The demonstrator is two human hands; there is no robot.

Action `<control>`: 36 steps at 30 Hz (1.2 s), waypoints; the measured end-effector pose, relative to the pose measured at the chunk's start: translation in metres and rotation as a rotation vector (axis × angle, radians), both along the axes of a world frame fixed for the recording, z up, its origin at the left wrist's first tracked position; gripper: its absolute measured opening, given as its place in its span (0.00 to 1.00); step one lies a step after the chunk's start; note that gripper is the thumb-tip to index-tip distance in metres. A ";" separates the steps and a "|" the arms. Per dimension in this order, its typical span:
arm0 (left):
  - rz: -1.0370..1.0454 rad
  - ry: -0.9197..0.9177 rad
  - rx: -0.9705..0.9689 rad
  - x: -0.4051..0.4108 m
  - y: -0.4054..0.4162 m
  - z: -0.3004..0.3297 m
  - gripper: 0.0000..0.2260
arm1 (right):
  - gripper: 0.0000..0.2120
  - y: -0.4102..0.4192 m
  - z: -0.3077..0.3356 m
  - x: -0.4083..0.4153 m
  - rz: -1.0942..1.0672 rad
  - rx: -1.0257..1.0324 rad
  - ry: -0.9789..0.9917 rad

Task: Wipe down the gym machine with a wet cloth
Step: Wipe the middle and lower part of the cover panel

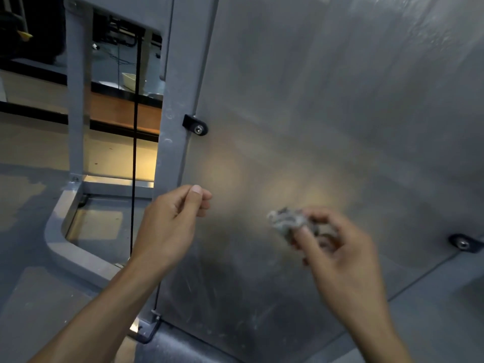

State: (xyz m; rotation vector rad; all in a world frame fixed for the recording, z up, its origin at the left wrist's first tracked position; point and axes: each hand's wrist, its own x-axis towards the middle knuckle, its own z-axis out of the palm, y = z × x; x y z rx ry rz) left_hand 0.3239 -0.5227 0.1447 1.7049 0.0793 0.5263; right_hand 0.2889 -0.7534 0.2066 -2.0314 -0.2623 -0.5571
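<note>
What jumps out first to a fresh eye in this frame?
The big grey metal panel of the gym machine fills the right and centre, with a warm glare low at its middle. In front of it, the right hand pinches a crumpled grey cloth, while the left hand, fingers curled and holding nothing, hovers by the panel's left edge below a black bolt bracket.

Two hands: left hand (172, 221), right hand (337, 247); one cloth (288, 221); two black brackets: bracket (195, 125), second bracket (463, 242).
</note>
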 end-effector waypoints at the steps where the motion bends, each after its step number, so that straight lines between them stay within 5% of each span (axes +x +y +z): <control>1: -0.004 -0.003 0.001 0.000 -0.001 0.000 0.15 | 0.05 -0.001 0.013 0.002 -0.072 -0.096 -0.091; 9: -0.008 0.000 0.016 0.000 -0.009 0.003 0.14 | 0.05 0.023 0.021 0.019 -0.284 -0.630 -0.393; 21: -0.023 0.005 0.029 0.001 -0.011 0.002 0.14 | 0.12 0.028 -0.076 0.031 -0.256 -0.890 -0.359; 29: -0.030 0.011 0.048 0.000 -0.012 0.002 0.14 | 0.05 0.025 0.000 0.038 -0.335 -0.674 -0.527; 36: -0.032 0.011 0.044 0.002 -0.017 0.002 0.15 | 0.09 0.021 -0.100 0.034 -0.208 -0.958 -0.405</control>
